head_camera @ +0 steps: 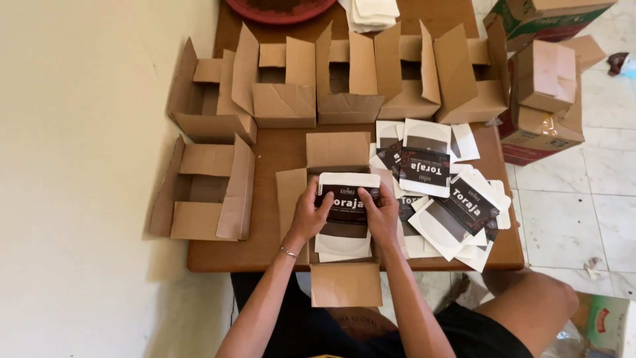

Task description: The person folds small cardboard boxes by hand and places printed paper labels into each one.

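Both hands at lower centre of frame, on one white paper pouch with a dark label band (346,205). Left hand (309,215) grips its left edge, fingers curled over the label; thin bracelet (289,252) on that wrist. Right hand (383,213) grips the right edge the same way. Pouch sits over the open brown cardboard box (344,282) directly in front of the person, box flaps folded out to all sides; can't tell if the pouch rests on the box floor or is held just above it.

Just right of the hands: loose pile of the same white-and-dark pouches (442,185), overlapping, spread on the brown wooden table (278,149).

Upper half of frame: row of open empty cardboard boxes (358,79) side by side. Two more open boxes (205,192) at left, overhanging the table edge.

Upper right, off the table: stacked closed cartons (546,93) on white tiled floor (570,219). Red round rim (278,10) at top edge.
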